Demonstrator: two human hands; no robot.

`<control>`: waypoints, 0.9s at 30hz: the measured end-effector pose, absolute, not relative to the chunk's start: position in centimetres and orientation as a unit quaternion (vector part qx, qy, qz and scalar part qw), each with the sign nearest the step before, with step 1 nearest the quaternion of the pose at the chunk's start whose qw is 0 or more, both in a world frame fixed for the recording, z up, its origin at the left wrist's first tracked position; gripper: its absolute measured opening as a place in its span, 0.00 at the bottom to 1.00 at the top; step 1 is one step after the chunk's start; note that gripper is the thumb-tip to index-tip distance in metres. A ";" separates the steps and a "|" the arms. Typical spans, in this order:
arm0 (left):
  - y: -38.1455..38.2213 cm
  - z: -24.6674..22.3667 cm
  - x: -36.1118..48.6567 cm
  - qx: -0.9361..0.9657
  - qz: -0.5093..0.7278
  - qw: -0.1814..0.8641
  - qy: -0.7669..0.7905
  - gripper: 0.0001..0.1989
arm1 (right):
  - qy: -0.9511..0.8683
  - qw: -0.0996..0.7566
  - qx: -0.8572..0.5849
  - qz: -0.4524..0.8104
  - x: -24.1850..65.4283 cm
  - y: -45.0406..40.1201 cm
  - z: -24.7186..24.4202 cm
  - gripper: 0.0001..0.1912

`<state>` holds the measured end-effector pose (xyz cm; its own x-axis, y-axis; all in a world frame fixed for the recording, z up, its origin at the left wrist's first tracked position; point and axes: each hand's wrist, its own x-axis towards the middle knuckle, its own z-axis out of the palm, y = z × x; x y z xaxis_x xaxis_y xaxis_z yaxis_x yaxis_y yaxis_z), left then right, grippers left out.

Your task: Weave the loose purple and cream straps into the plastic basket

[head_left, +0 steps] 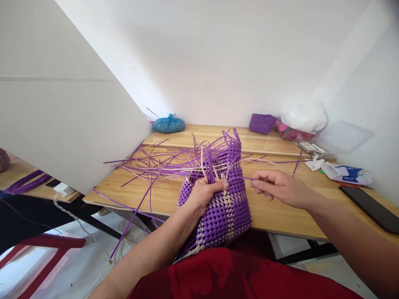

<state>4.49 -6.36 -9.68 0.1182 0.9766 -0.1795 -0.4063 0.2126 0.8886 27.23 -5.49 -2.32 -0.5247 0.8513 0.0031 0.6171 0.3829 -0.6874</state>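
Note:
A woven basket (218,216) of purple and cream plastic strips leans at the table's front edge, against my lap. My left hand (204,193) is closed on its upper rim, with the thumb lying along the weave. A bundle of loose strips (208,164) rises from behind that hand. To the right of the basket, my right hand (271,185) pinches the end of a purple strip (247,178) that runs toward the basket. Many loose purple and cream strip ends (162,162) fan out leftward across the table.
On the wooden table (280,207) are a blue tied bag (168,124), a small purple woven basket (262,123), a white plastic bag (304,117), a blue-and-white packet (346,173) and a black phone (370,207). A pale partition (68,116) stands at left; a red stool (46,245) is below.

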 end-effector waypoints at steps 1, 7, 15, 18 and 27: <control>-6.3 -9.7 4.5 0.350 0.524 0.657 0.414 0.13 | -0.806 0.204 -0.451 0.324 27.1 -6.1 -1.6 0.20; -6.2 -9.5 4.7 0.361 0.539 0.637 0.416 0.12 | -0.836 0.268 -0.324 0.353 24.1 -9.0 0.6 0.12; -6.2 -10.1 4.3 0.387 0.544 0.634 0.390 0.12 | -0.825 0.246 -0.314 0.401 21.9 -6.8 -0.4 0.09; -6.1 -10.0 4.3 0.374 0.550 0.634 0.395 0.12 | -0.840 0.259 -0.267 0.396 21.7 -6.8 0.2 0.08; -6.5 -9.5 4.4 0.391 0.552 0.616 0.404 0.12 | -0.819 0.248 -0.451 0.255 21.4 -5.1 -1.0 0.06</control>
<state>4.45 -6.54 -9.47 0.0638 0.9957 -0.0671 -0.3638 0.0858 0.9275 21.40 -5.10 -0.96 -0.4701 0.8648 0.1767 0.6119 0.4636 -0.6408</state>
